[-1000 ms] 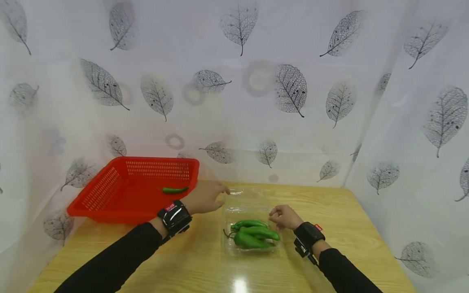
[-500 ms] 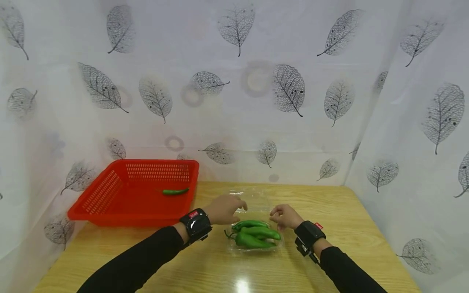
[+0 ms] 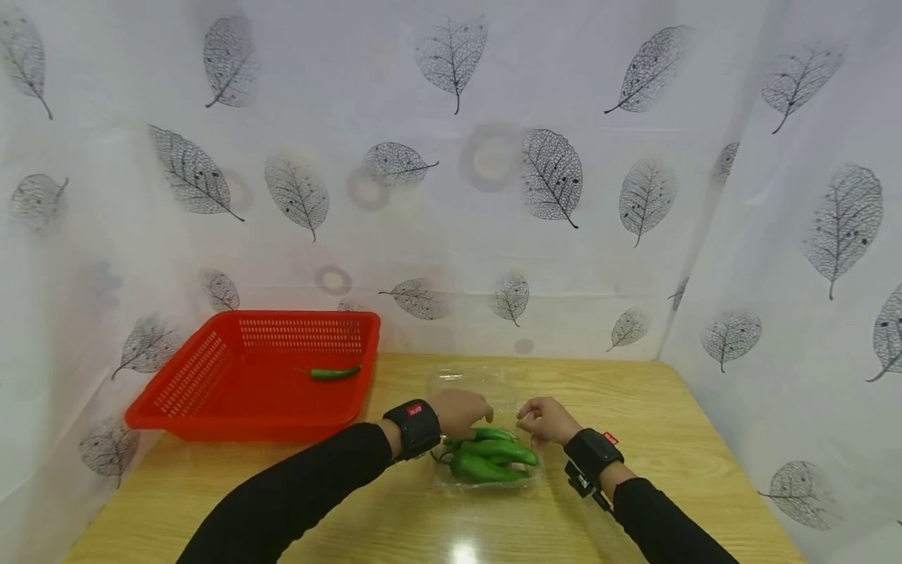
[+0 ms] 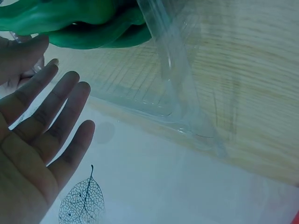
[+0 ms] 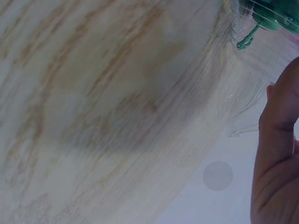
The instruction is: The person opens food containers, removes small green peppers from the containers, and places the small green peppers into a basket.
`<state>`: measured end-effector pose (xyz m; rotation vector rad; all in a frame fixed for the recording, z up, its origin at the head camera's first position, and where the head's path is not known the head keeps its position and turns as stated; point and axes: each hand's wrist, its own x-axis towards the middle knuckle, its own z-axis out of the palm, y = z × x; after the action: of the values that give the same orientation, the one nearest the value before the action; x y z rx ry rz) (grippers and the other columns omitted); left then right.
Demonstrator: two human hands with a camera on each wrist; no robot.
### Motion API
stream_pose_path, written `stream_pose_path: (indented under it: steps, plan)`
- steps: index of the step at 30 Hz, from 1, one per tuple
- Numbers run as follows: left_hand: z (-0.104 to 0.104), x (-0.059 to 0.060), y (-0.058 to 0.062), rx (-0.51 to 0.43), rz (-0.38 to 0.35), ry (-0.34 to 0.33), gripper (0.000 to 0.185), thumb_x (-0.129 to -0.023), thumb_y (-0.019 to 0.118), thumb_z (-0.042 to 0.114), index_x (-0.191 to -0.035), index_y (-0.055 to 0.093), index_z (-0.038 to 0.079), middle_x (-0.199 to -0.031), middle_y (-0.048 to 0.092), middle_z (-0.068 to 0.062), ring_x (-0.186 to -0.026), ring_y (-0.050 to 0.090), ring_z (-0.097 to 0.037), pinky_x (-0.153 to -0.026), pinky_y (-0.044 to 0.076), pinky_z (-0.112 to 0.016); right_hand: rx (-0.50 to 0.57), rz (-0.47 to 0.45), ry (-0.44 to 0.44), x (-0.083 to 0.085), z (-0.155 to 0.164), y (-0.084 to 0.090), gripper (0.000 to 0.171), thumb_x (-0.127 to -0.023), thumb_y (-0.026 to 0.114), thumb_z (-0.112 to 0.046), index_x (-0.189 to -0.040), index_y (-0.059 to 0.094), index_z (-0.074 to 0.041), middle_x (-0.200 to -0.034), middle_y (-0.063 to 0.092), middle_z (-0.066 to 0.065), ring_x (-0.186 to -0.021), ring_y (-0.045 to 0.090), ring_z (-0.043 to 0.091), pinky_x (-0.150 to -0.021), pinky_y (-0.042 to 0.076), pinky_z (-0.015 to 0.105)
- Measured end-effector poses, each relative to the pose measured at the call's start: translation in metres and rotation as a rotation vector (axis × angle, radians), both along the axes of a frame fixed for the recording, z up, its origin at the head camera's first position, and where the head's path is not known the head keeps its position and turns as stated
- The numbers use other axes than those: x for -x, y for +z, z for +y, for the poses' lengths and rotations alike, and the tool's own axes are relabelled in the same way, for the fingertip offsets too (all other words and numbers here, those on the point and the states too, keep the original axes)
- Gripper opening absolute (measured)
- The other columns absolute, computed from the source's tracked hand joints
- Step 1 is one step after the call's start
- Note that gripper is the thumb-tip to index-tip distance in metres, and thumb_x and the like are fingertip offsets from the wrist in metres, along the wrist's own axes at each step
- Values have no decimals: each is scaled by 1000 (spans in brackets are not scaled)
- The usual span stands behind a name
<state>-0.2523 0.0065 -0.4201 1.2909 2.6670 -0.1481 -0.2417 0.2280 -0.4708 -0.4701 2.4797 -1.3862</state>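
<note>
A clear plastic clamshell box [image 3: 451, 487] lies on the wooden table, its lid [image 3: 472, 377] folded back away from me. Several long green peppers [image 3: 486, 468] fill its base, one with a curled stem at the left. My left hand [image 3: 461, 411] hovers over the box's back left part, overlapping the rearmost pepper; the left wrist view shows its fingers [image 4: 65, 112] spread and holding nothing. At the box's right edge, near the hinge, my right hand [image 3: 550, 421] pinches the rim. Its thumb [image 5: 280, 121] lies against the clear plastic in the right wrist view.
A red plastic basket [image 3: 247, 429] with slotted walls stands at the left of the table. One thin green chili [image 3: 334, 374] lies inside it. Behind the table hangs a white curtain [image 3: 451, 235] with a leaf print, which also closes off both sides.
My left hand has come from beside the basket, moving right and toward me over the peppers. The right hand stays at the box's edge.
</note>
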Motion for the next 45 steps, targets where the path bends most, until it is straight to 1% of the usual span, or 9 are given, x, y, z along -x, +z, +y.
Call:
stream_pose_path:
  steps: [6,12,15,20,24,27,31,37,45]
  plan:
    - [14,11,-17,45,73,-71,33,-83,71,18,-115,64,20,-113,65,4,-100,62,-11,-80,49,-19,4,2,8,-2,-1,1,21,-91,58,-7,-99,56,12,-74,58,30,-47,57,16,-50,53,42]
    - [23,13,-29,33,45,-55,28,-84,69,13,-112,67,17,-107,69,4,-93,64,-9,-76,50,-18,4,-1,2,-4,-4,-2,21,-91,58,-6,-100,56,13,-77,58,31,-47,55,10,-48,52,35]
    - [26,12,-33,30,53,-55,26,-85,68,11,-110,68,17,-105,70,4,-92,65,-9,-77,50,-19,6,8,-1,-4,-5,-3,21,-91,58,-6,-99,56,13,-77,59,32,-47,57,17,-49,52,39]
    - [29,10,-39,43,106,-64,21,-88,64,11,-107,69,19,-104,70,7,-92,65,-8,-77,50,-18,2,24,7,-6,-5,-3,22,-90,58,-6,-100,57,13,-76,60,32,-53,60,39,-50,52,46]
    - [33,9,-39,55,145,-61,11,-89,63,14,-95,70,19,-92,70,8,-80,63,-6,-67,48,-19,-9,25,2,-6,-4,-1,21,-90,59,-6,-99,57,12,-75,60,30,-51,60,33,-49,52,42]
    - [36,8,-36,60,188,-69,11,-89,62,14,-79,65,20,-75,64,10,-64,54,-4,-57,41,-19,-15,23,-9,-4,-3,1,20,-90,58,-6,-99,57,11,-74,60,29,-48,59,27,-48,52,39]
    - [36,8,-35,49,255,-89,23,-88,62,14,-67,55,19,-62,49,9,-55,39,-5,-51,32,-21,-14,21,-15,-1,-2,2,20,-90,58,-6,-99,57,12,-73,59,28,-51,59,36,-49,52,41]
    - [35,8,-38,41,277,-101,22,-88,64,18,-67,55,20,-62,50,10,-56,38,-5,-51,31,-21,-16,19,-16,-2,-2,2,20,-90,59,-6,-98,57,11,-74,60,27,-54,60,41,-50,53,43]
    - [38,5,-35,34,210,-69,12,-88,63,18,-77,64,22,-71,61,10,-61,48,-3,-54,37,-20,-25,-2,-22,-1,1,0,18,-90,59,-6,-98,57,10,-74,61,23,-48,59,19,-49,52,37]
